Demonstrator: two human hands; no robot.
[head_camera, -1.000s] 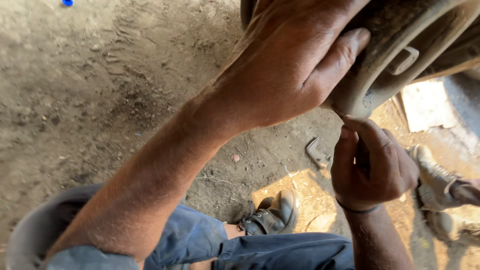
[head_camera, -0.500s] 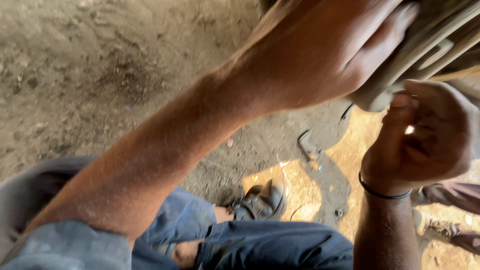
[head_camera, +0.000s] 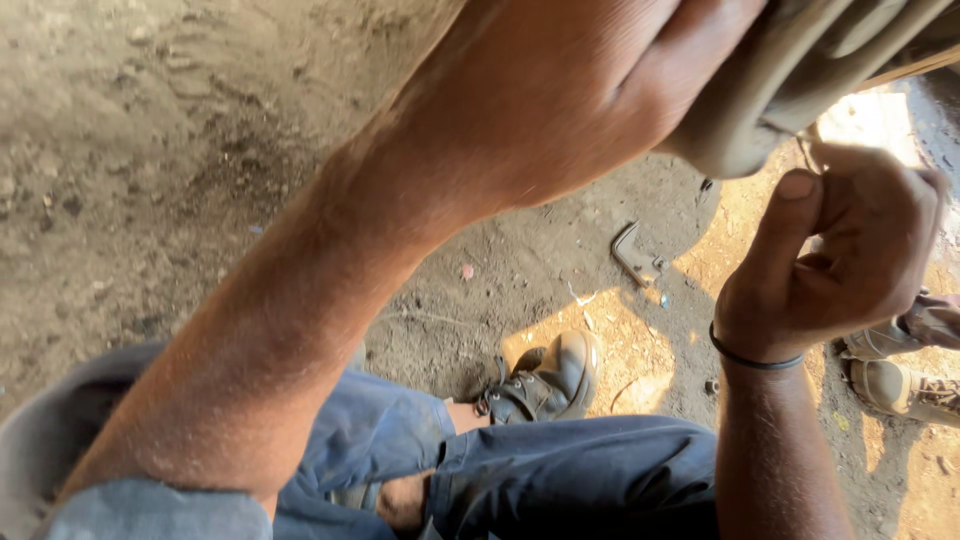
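Metal rim, both hands gripping edge

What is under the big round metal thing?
Under the round metal part is dirt ground with a bent metal tool. The left hand grips its edge and hides much; the right hand is curled just below.

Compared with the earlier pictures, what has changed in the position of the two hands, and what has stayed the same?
The right hand has moved up, closer under the rim of the round metal part, with its thumb now raised. The view has closed in on the left hand, which keeps its grip on that rim. The bent metal tool on the dirt and the black shoe stayed put.
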